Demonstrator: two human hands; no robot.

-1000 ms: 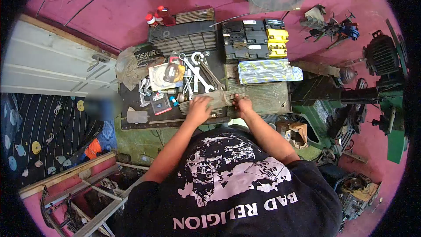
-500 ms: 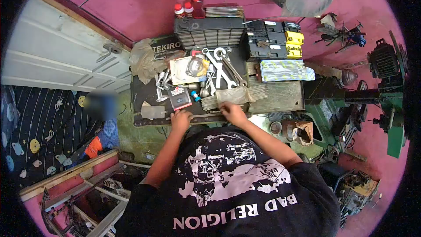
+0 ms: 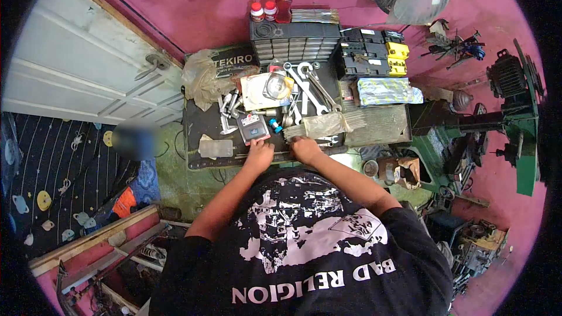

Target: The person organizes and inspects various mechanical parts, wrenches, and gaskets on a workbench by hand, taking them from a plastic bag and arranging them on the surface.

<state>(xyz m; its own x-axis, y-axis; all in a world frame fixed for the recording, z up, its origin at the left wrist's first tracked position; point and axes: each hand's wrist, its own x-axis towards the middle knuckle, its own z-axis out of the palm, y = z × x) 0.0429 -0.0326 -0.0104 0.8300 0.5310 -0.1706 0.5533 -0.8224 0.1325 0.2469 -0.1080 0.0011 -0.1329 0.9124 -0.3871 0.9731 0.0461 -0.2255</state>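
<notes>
Two hands off the rod bundle

Both hands had come away from the rod bundle point(image 3: 325, 124), which lay under them a second earlier. It rested loose on the mat point(image 3: 193, 130), at one o'clock from the right hand point(image 3: 305, 149) and just beyond its fingers. The left hand point(image 3: 259, 153) had drawn back to the near edge, fingers at the red packet point(image 3: 253, 129) at twelve o'clock. Whether either hand was clenched or slack could not be told. Wrenches point(image 3: 307, 85) lay at eleven o'clock from the bundle. Judgement: the bundle was released and set down, not carried.
</notes>
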